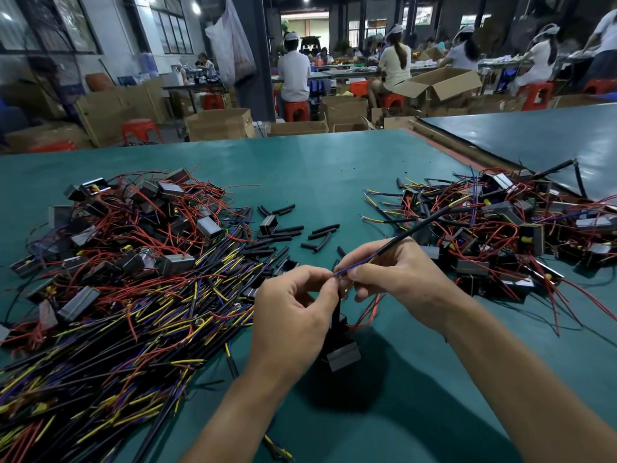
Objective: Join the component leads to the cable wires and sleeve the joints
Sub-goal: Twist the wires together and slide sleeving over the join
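Observation:
My left hand (293, 315) and my right hand (394, 272) meet above the green table (317, 168). My right hand grips a black cable (444, 218) whose blue wire (350, 268) sticks out toward the left. The fingertips of my left hand pinch a thin lead against that blue wire's end. A grey-and-black component (344, 355) hangs below my hands on its red leads (369, 312). Loose black sleeve pieces (293, 233) lie on the table beyond my hands.
A big heap of black cables with yellow and blue wires (127, 329) and components with red leads (133, 228) fills the left. Another heap of components with cables (510, 222) lies at the right. Cardboard boxes, red stools and seated people are behind the table.

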